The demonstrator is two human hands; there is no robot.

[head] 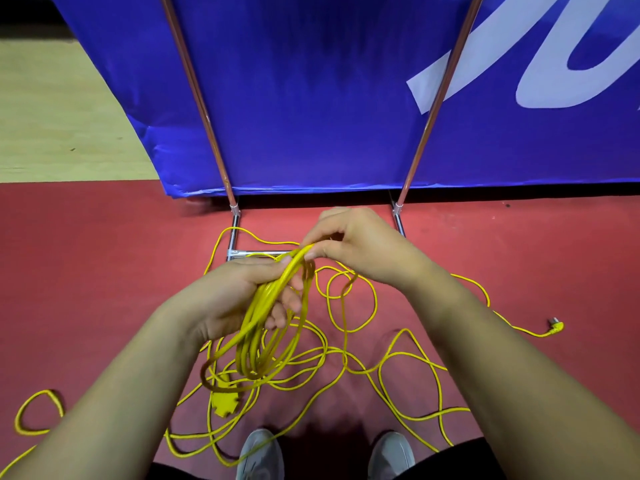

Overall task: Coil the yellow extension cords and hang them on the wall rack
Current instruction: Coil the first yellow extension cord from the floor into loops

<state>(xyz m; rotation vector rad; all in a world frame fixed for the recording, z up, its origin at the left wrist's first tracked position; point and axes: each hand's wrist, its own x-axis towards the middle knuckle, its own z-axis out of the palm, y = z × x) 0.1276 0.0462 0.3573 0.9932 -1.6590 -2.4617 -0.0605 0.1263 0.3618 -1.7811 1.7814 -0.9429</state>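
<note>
The loose yellow extension cord (344,323) crosses itself in many loops on the red floor, near the shoes (259,452). Drawing in more length could cinch a knot, snag the socket block (225,403), or catch underfoot. The left hand (242,292) grips the hanging coil (266,323). The right hand (360,244) pinches 1 strand at its top.

The left forearm (114,393) is covering part of the yellow cord (258,306) lying on the floor, and one strand is running off the left edge. Held loops are hiding the top of the socket block (223,405). The bottom edge is cutting off both grey shoes (258,452), and the banner's (311,98) white lettering (554,98) is running out of frame, unreadable.
</note>
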